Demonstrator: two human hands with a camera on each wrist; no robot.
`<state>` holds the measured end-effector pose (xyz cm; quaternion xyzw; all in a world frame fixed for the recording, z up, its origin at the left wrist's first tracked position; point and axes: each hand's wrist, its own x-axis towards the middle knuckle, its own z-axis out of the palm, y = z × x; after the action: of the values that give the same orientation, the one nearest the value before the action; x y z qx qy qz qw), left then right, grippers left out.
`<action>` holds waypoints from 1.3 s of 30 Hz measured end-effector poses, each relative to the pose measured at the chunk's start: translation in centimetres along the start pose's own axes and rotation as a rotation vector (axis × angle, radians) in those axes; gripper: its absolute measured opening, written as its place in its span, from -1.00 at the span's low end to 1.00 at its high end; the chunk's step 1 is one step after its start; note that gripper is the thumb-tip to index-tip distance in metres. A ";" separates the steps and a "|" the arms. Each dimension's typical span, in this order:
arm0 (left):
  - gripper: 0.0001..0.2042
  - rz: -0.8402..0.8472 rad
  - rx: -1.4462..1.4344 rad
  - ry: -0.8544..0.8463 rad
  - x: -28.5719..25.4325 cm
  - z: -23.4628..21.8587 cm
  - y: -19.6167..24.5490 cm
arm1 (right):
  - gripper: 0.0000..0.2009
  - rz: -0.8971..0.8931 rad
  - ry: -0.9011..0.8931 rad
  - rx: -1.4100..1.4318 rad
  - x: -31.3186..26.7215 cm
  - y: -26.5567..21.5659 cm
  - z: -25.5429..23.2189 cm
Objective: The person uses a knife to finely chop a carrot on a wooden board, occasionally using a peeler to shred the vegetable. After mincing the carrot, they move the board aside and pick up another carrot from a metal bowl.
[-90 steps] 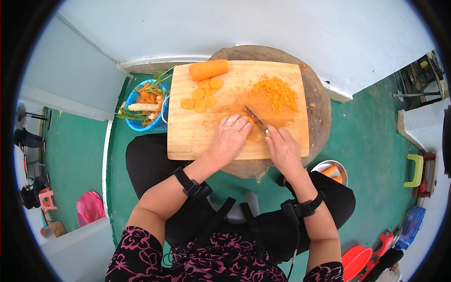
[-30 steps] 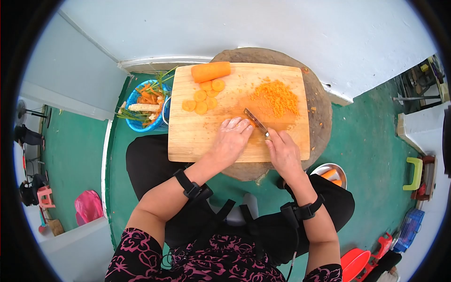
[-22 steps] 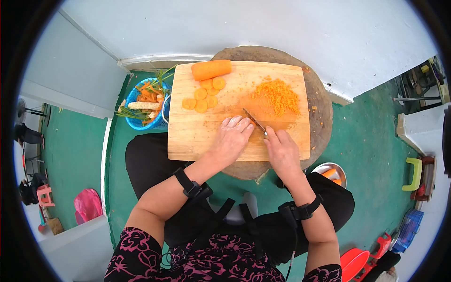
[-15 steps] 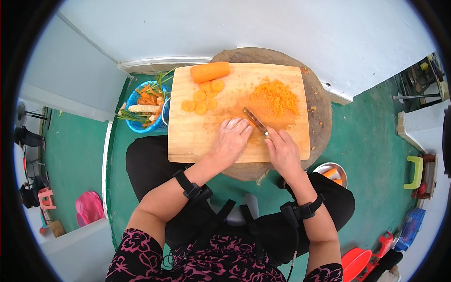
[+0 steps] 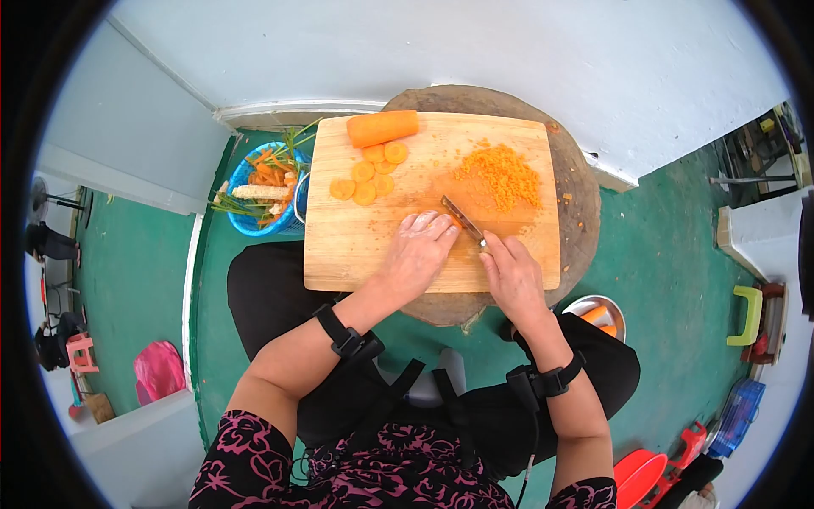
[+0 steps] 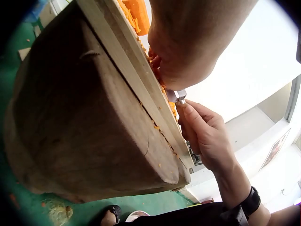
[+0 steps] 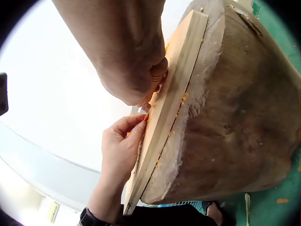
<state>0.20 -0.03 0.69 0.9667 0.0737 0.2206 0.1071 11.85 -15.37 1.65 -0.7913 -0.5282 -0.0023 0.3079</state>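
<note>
On the wooden cutting board, my left hand pinches a small carrot piece, mostly hidden under its fingers; the right wrist view shows its thumb and fingertips together at the orange edge. My right hand grips a knife by its handle, the blade slanting up and left right beside the left fingertips. Behind the blade, to the right, lies a heap of finely chopped carrot. Several round carrot slices and a thick carrot chunk lie at the board's upper left.
The board rests on a broad tree-stump block against a pale wall. A blue basket of peelings and a corn cob stands on the left. At the right, a metal bowl with carrots sits on the green floor by the knee.
The knife blade has rocked slightly beside the left fingers, showing more edge-on partway through and flatter now. Both hands keep nearly the same place, and the slices and heap look alike throughout.
</note>
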 end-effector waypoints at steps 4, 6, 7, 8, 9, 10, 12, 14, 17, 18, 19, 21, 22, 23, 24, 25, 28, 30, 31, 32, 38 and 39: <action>-0.73 0.002 0.006 -0.012 0.0 0.0 0.0 | -0.67 -0.006 0.004 -0.006 0.0 -0.2 -0.1; -0.72 -0.003 0.000 -0.023 -0.1 0.0 0.0 | -0.67 -0.011 0.003 -0.010 0.0 -0.3 -0.1; -0.72 -0.005 -0.003 -0.028 -0.1 0.0 0.0 | -0.66 -0.013 0.001 -0.011 0.0 -0.3 -0.1; -0.72 -0.009 -0.006 -0.032 -0.1 0.0 0.0 | -0.66 -0.014 0.000 -0.012 0.0 -0.3 -0.1; -0.72 -0.011 -0.009 -0.036 -0.1 0.0 0.0 | -0.66 -0.016 -0.002 -0.016 0.0 -0.3 -0.1; -0.71 -0.013 -0.012 -0.040 -0.1 0.0 0.0 | -0.66 -0.016 -0.003 -0.019 0.0 -0.3 -0.1; -0.72 0.004 0.000 -0.024 -0.1 0.0 0.0 | -0.67 -0.015 -0.007 -0.028 0.1 -0.3 -0.1; -0.72 0.007 0.006 -0.014 -0.2 0.1 0.0 | -0.67 -0.010 -0.014 -0.038 0.2 -0.5 0.1; -0.72 0.000 -0.001 0.000 -0.3 0.4 -0.1 | -0.69 -0.023 -0.009 -0.071 0.4 -0.8 -0.1; -0.73 -0.003 -0.009 0.010 -0.3 0.4 -0.1 | -0.69 0.000 -0.008 -0.060 0.3 -0.8 -0.1; -0.74 -0.007 -0.014 0.022 -0.2 0.4 -0.1 | -0.69 0.019 -0.006 -0.048 0.2 -0.7 -0.1; -0.76 0.000 -0.022 0.042 -0.2 0.2 0.0 | -0.69 0.037 0.007 -0.016 0.2 -0.7 0.1; -0.77 0.003 -0.027 0.052 -0.1 0.1 -0.1 | -0.69 0.037 0.016 0.002 0.1 -0.6 0.1; -0.77 -0.001 -0.031 0.050 0.0 0.0 -0.1 | -0.69 0.036 0.021 0.020 0.0 -0.5 0.1; -0.78 -0.007 -0.036 0.048 0.1 0.0 0.0 | -0.69 0.042 0.009 0.022 -0.1 -0.4 0.0; -0.78 -0.014 -0.041 0.046 0.1 -0.1 0.1 | -0.69 0.048 -0.004 0.024 -0.2 -0.4 0.0; -0.78 -0.011 -0.044 0.049 0.3 -0.3 0.2 | -0.69 0.044 -0.018 0.015 -0.3 -0.4 0.0; -0.78 -0.011 -0.037 0.045 0.3 -0.3 0.2 | -0.68 0.036 -0.016 0.005 -0.3 -0.4 0.1; -0.78 -0.012 -0.033 0.043 0.3 -0.3 0.2 | -0.68 0.031 -0.012 0.000 -0.3 -0.4 0.1; -0.78 -0.011 -0.032 0.043 0.3 -0.2 0.2 | -0.68 0.027 -0.009 -0.004 -0.3 -0.4 0.2; -0.77 -0.009 -0.041 0.024 0.3 -0.3 0.1 | -0.67 -0.020 0.005 -0.041 -0.2 -0.7 -0.1; -0.77 -0.011 -0.040 0.020 0.3 -0.4 0.1 | -0.66 -0.020 0.005 -0.042 -0.1 -0.7 -0.2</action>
<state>0.31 -0.04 1.17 0.9616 0.0758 0.2311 0.1269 11.26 -15.39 2.07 -0.7921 -0.5355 -0.0182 0.2925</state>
